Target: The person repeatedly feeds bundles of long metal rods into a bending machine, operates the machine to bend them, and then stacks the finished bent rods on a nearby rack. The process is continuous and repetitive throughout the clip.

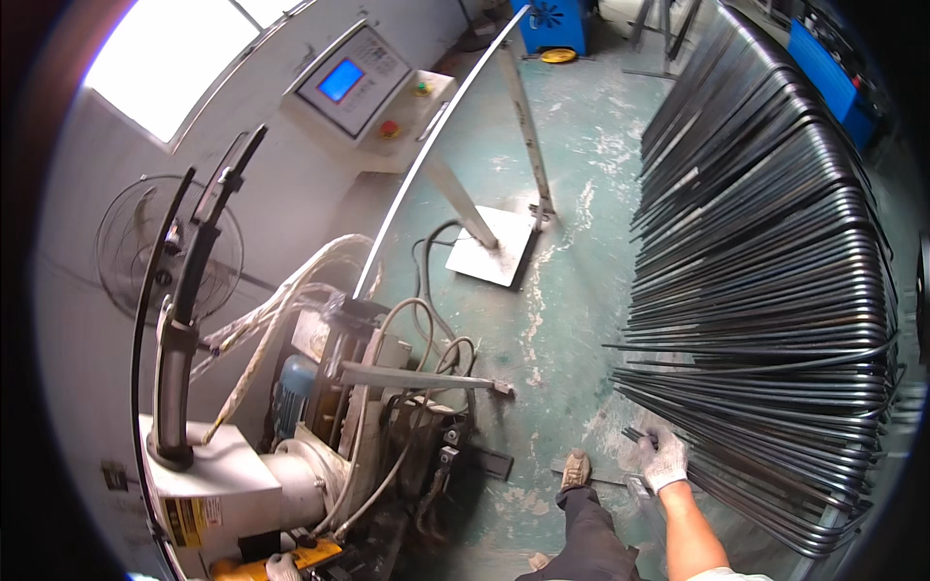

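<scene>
My right hand [664, 460], in a pale knit glove, is closed around the end of a dark bent metal tube [632, 434] at the near end of a long row. The row holds many black bent tubes [775, 320], packed side by side with their rounded bends to the right. Far to the left, at the lower edge, my gloved left hand [283, 569] rests at a yellow part [315, 555] of a machine. Its fingers are mostly cut off by the picture's edge.
A pale bending machine [223, 465] with hoses and an upright dark arm fills the left. Beyond it stand a control panel [354, 82] and a white base plate [494, 247] with a post. A long pale bar crosses toward a blue machine [552, 24]. A fan [170, 247] is by the wall.
</scene>
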A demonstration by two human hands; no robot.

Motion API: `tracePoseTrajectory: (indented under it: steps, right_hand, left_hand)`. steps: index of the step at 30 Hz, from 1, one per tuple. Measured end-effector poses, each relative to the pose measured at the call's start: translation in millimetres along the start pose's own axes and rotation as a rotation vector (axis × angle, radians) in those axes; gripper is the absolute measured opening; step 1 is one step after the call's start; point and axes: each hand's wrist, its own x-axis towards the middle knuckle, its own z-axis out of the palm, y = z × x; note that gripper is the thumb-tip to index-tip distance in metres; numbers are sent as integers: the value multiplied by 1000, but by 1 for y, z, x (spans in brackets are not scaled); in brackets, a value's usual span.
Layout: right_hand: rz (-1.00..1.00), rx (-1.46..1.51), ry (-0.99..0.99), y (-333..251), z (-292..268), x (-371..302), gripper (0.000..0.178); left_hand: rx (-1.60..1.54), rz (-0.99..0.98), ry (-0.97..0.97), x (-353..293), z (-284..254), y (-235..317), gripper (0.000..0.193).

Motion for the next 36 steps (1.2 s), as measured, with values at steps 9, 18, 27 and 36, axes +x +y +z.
tracePoseTrajectory:
  steps: [9, 18, 27, 36]
  right_hand:
    - [-324, -8, -361, -116, 20, -55, 40]
    - [-935, -105, -150, -298, -44, -105, 25]
    - [-712, -927, -122, -295, -261, -250, 33]
    - [89, -877, 207, -137, -385, -284, 69]
  left_hand:
    - [561, 541, 144, 21, 6, -21, 35]
    - [229, 302, 184, -18, -3, 30, 36]
    - [898, 749, 311, 108, 46, -69, 25]
    - [1264, 1012, 447, 154, 38, -49, 25]
